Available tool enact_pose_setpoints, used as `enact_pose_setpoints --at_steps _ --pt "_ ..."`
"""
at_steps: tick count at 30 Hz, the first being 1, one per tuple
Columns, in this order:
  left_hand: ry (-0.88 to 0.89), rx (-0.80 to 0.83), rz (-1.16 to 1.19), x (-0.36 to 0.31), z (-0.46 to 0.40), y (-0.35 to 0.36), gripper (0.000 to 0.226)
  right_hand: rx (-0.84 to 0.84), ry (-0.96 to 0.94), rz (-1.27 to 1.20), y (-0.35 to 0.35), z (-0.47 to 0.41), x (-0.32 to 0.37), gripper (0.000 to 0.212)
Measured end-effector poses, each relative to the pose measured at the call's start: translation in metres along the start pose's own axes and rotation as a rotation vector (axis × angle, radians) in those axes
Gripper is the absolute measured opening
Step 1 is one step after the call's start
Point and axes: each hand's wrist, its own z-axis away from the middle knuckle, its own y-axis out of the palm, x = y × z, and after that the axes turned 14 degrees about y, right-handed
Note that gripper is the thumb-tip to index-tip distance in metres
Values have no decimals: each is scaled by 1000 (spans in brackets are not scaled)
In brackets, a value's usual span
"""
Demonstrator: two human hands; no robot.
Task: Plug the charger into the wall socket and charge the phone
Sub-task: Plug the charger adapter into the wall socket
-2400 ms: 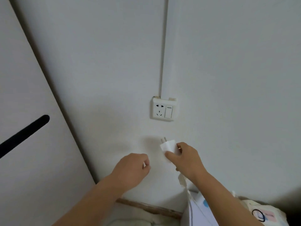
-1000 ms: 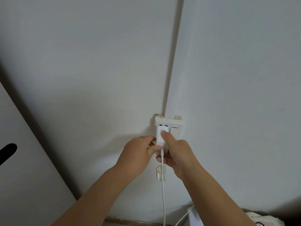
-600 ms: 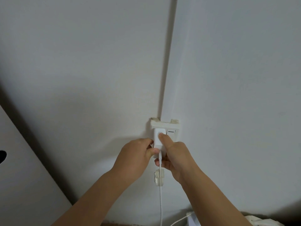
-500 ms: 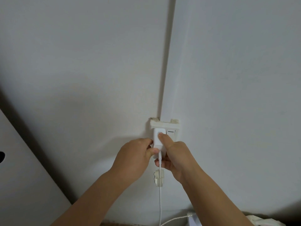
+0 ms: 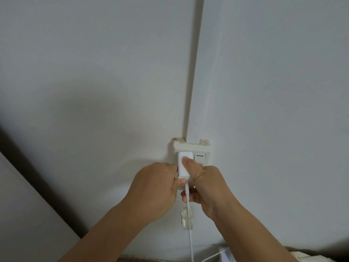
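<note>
Your right hand (image 5: 205,188) has its grip closed on the charger (image 5: 183,166), thumb flat on its face; your left hand (image 5: 156,190) pinches its left edge and bottom. The charger sits against the left half of the wall socket (image 5: 191,155), long axis running 12 to 6, with the cable (image 5: 190,237) dropping toward 6. Any seating push goes straight into the wall. The phone is not in view; both hands are equally near.

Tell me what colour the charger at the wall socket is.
White charger, seen best in the head view.
</note>
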Motion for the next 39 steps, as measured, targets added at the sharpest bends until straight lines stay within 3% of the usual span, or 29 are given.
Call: enact_pose_setpoints --at_steps 6,11,17,21,25,31,39 --pt "1 36 11 1 -5 -5 19 6 4 -62 5 -7 0 41" --pt "-39 119 36 6 -13 -10 41 24 30 -80 6 -9 6 38" --pt "-51 27 64 5 -6 -5 32 2 23 -100 9 -2 7 34" --pt "-85 -9 55 3 4 -4 27 -19 -5 -54 7 7 2 44" --pt "-107 -24 18 4 22 -6 28 -81 -66 106 0 16 -14 51" --pt "-171 41 43 9 64 4 23 -239 -171 487 -20 25 -60 23" --pt "-161 153 27 15 119 30 20 -305 -202 1002 -43 36 -112 24"
